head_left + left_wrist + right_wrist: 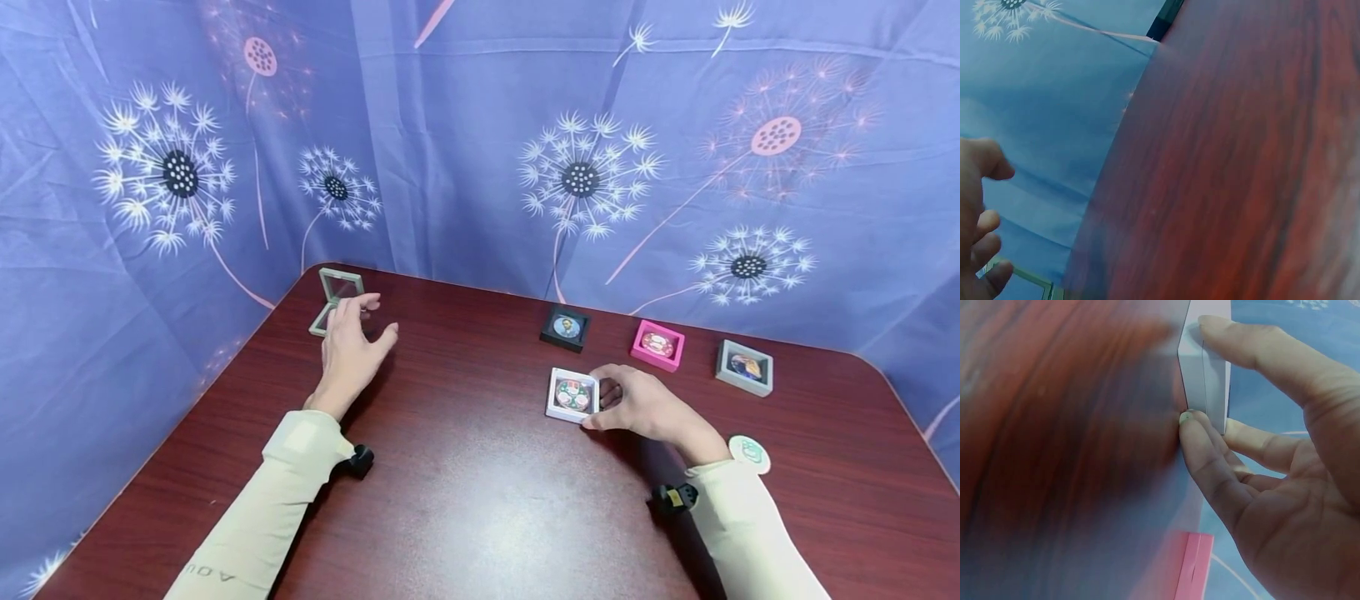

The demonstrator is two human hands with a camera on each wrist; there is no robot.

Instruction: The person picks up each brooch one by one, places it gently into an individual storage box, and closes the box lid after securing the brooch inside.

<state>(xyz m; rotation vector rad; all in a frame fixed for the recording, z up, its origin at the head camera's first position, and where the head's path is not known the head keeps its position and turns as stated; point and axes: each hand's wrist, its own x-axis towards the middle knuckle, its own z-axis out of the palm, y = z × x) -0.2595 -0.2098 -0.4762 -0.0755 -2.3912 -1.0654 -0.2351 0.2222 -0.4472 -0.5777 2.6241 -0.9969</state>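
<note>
My right hand [645, 404] holds a small white square display case [551, 408] at its right side, thumb at the near corner and fingers toward the far one. Behind the case's clear window is a round chip with green, red and white on it. In the right wrist view, the thumb and fingers touch the white case [1196, 381]. My left hand [348, 354] is beside a pale green hinged case [341, 273], which stands with its lid raised at the far left. The left fingers are loosely bent with nothing between them, and they partly hide the green case.
Beyond my right hand sit a black case [551, 335], a pink case [660, 362] and a grey case [738, 382], each with a round piece inside. A loose white-and-green round chip [753, 452] lies by my right wrist. Blue dandelion-print cloth [465, 167] hangs along the dark wooden table [465, 358].
</note>
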